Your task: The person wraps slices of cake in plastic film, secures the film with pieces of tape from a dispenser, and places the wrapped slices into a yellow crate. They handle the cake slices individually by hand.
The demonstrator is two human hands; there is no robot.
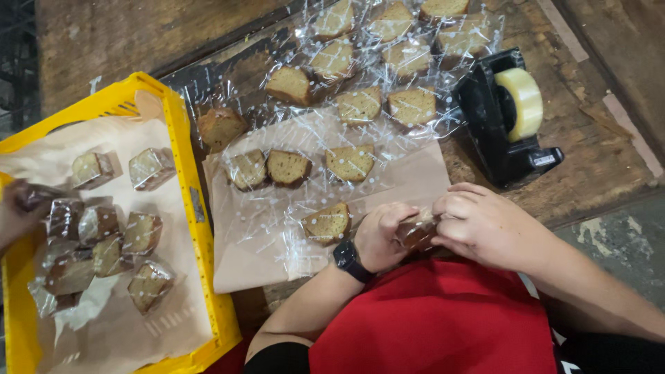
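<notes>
Left hand [381, 234], black watch [348, 258] at the wrist: fingers curled around a wrapped cake slice [418, 228]. Right hand [478, 221]: fingers pinched on the same slice's wrapping, close against the left. The slice sits between both hands at the near table edge, just above a red shirt [436, 318].

Brown paper sheet [263, 249]: cake slices in dotted clear bags, one [327, 223] just beside the left hand.

Farther back: more bagged slices [360, 104] in rows.

Black tape dispenser [502, 118], clear roll, right of the slices.

Yellow crate [183, 159], paper-lined, holding wrapped slices [142, 232]; another person's hand [14, 215] at its left edge.
</notes>
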